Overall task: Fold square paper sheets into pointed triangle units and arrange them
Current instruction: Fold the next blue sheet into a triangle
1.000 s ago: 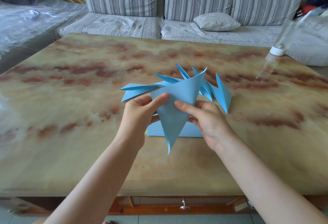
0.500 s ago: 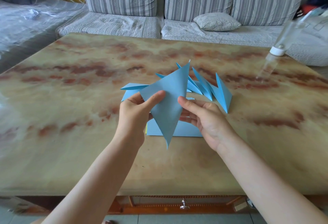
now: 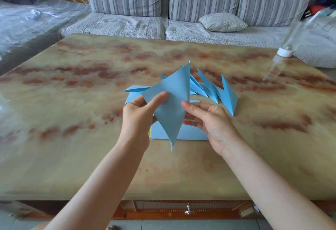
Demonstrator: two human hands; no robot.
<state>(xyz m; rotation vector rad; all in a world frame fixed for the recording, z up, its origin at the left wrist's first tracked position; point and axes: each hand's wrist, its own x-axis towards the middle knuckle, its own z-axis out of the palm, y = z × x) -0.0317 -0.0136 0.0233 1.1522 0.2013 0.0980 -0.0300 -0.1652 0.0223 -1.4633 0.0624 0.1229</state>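
I hold a light-blue paper sheet point(image 3: 171, 106) in the air above the table, folded into a kite-like shape with one point up and one down. My left hand point(image 3: 140, 115) pinches its left corner, thumb on the front. My right hand point(image 3: 209, 118) touches its right edge with the thumb, fingers spread behind it. Several finished blue pointed units point(image 3: 216, 91) lie fanned on the table behind the sheet. A flat stack of blue sheets point(image 3: 190, 133) lies under my hands.
The marble-patterned table point(image 3: 72, 120) has a drawer knob point(image 3: 189, 210) at its front edge. An upside-down clear bottle with a white cap point(image 3: 285, 51) stands at the far right. A striped sofa with a cushion point(image 3: 222, 22) runs behind the table.
The held sheet has been folded narrower and turned: its upper point swung from the right toward the middle and the shape rose slightly. Both hands shifted little.
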